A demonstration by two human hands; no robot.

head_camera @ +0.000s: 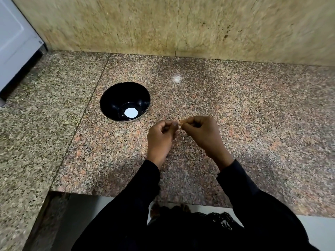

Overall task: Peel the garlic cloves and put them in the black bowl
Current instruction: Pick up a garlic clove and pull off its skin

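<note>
A black bowl [125, 102] stands on the speckled granite counter [253, 113], left of centre. A round white patch shows in its bottom, and I see no cloves in it. My left hand [160, 135] and my right hand [203, 132] meet just right of the bowl and a little nearer to me. Their fingertips pinch a small pale garlic clove [180, 122] between them. Only a sliver of the clove shows; fingers hide the rest. Both arms wear black sleeves.
A beige stone wall [181, 24] rises behind the counter. A white appliance [14, 42] stands at the far left. The counter's front edge [108, 194] runs close to my body, with a step where the left slab juts toward me.
</note>
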